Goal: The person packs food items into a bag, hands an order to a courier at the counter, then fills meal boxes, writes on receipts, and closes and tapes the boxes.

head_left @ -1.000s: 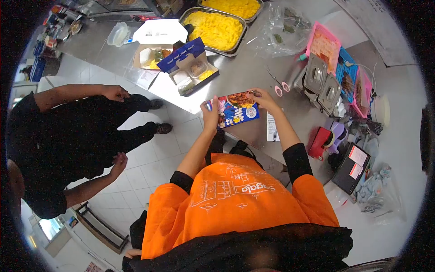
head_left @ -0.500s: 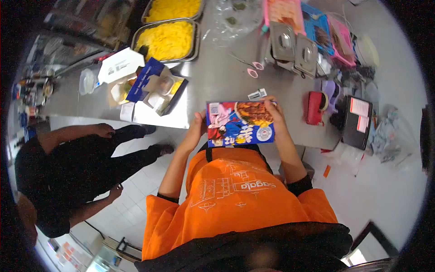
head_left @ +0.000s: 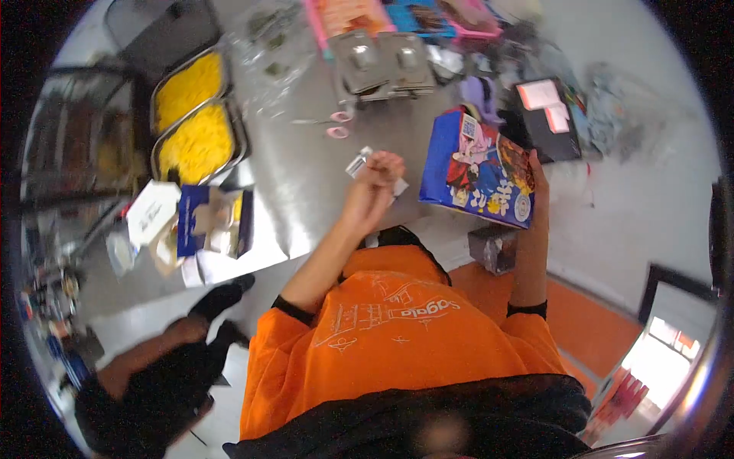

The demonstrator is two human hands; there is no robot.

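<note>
My right hand [head_left: 538, 174] grips a blue cardboard food box [head_left: 489, 172] by its right side. The box is tilted, with its printed food picture, cartoon figures and QR code facing up. My left hand [head_left: 376, 174] is over the steel table's front part, apart from the box. Its fingers are curled in; whatever they hold, if anything, is hidden. A small white printed label [head_left: 356, 163] lies just beside and partly behind that hand. Farther back are scissors with pink handles [head_left: 338, 125].
Two metal trays of yellow food [head_left: 197, 145] stand at the left. Near them sits an open blue box [head_left: 194, 222] with containers inside. Lidded steel containers [head_left: 359, 61] and a pink basket [head_left: 382, 11] stand at the back. A person in black [head_left: 145, 398] is at lower left.
The box has moved right and turned so its side shows. My left hand has let go of it and curled its fingers near the label. The view has swung right.
</note>
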